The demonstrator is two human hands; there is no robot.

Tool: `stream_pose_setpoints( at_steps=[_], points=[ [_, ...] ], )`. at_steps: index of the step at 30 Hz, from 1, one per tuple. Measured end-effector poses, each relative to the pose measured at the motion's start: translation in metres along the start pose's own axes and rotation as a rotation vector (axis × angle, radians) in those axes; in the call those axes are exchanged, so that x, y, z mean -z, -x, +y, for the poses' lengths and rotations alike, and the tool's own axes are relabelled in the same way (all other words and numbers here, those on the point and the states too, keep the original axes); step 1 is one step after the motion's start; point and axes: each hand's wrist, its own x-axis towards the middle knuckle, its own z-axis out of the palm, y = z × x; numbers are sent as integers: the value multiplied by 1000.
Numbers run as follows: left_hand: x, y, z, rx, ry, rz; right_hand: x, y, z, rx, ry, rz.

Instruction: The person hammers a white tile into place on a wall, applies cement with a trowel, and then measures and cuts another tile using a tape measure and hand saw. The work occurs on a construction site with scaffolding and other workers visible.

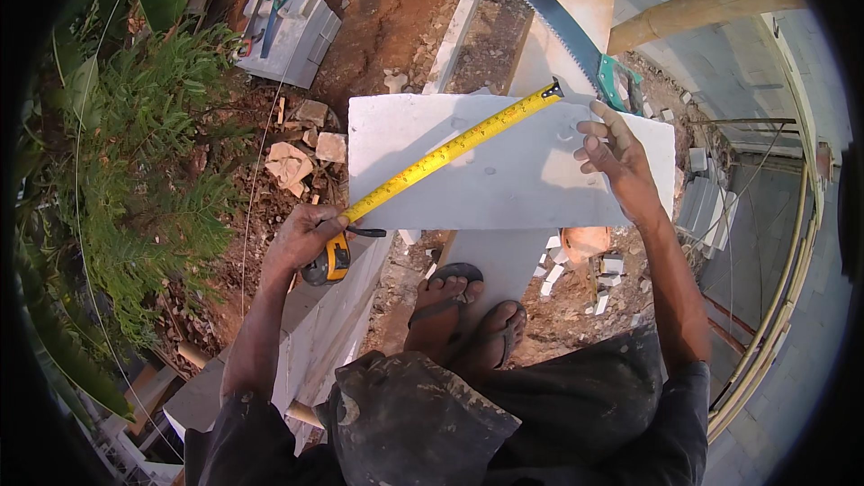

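Observation:
My left hand [304, 232] grips a tape measure [335, 261] with a black and yellow case, thumb pressed on the start of the drawn-out blade. The yellow blade [450, 150] runs slantwise up to the right over a large white block [513, 193], and its dark end hook sits near the block's far edge. My right hand [621, 160] hovers over the right part of the block, fingers bent and apart, holding nothing. Just beyond it, a curved hand saw [553, 22] with a teal handle [617, 83] lies at the block's far edge.
My sandalled feet [463, 310] stand on a narrow board below the block. Back left, more tools lie on stacked grey blocks [306, 36]. A round wooden pole [706, 9] crosses at upper right. Rubble [290, 166] and green plants [153, 171] lie to the left, a block wall [801, 306] right.

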Motion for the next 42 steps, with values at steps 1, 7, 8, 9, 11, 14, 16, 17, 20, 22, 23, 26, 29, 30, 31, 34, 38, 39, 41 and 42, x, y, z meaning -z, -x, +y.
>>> stream_pose_setpoints(
  at_steps=[1, 7, 8, 9, 11, 14, 16, 17, 20, 22, 23, 26, 29, 30, 31, 34, 38, 39, 41, 42],
  points=[
    [3, -5, 6, -50, -73, -14, -18, -8, -11, 0, -59, -94],
    [-19, 0, 11, 78, 81, -285, -38, -29, -18, -20, -458, -63],
    [-32, 8, 7, 96, 253, -304, -40, -29, -15, -25, -480, -61],
    [-48, 16, 3, 114, 424, -319, -44, -29, -13, -47, -479, -48],
    [-78, 32, -13, 137, 654, -370, -46, -26, -5, -132, -451, -101],
    [-105, 43, -30, 177, 767, -413, -45, -23, 4, -246, -393, -121],
    [-107, 52, -30, 234, 762, -353, -45, -20, 7, -283, -371, -123],
    [-108, 54, -33, 235, 757, -315, -46, -19, 7, -289, -360, -116],
    [-111, 60, -31, 165, 634, -176, -47, -17, 14, -322, -344, -104],
    [-113, 57, -32, 232, 770, -241, -42, -19, 20, -334, -346, -90],
    [-116, 51, -44, 215, 774, -267, -41, -20, 21, -333, -353, -75],
    [-124, 50, -49, 211, 848, -358, -38, -16, 24, -322, -346, -79],
    [-118, 51, -45, 391, 935, -525, -42, -15, 24, -295, -366, -84],
    [-113, 52, -49, 471, 943, -581, -44, -15, 25, -286, -370, -86],
    [-111, 50, -48, 542, 950, -643, -44, -17, 25, -291, -367, -79],
    [-106, 50, -33, 435, 842, -658, -45, -20, 23, -297, -370, -65],
    [-63, 25, -26, 266, 427, -483, -45, -24, 25, -293, -426, -5],
    [-44, 12, -17, 248, 255, -417, -42, -25, 23, -291, -442, 30],
    [-2, -3, -6, -563, -547, -222, -53, -29, 23, -296, -473, 73],
    [7, -14, 19, 63, -195, -262, -54, -31, 25, -300, -476, 108]
  ],
)
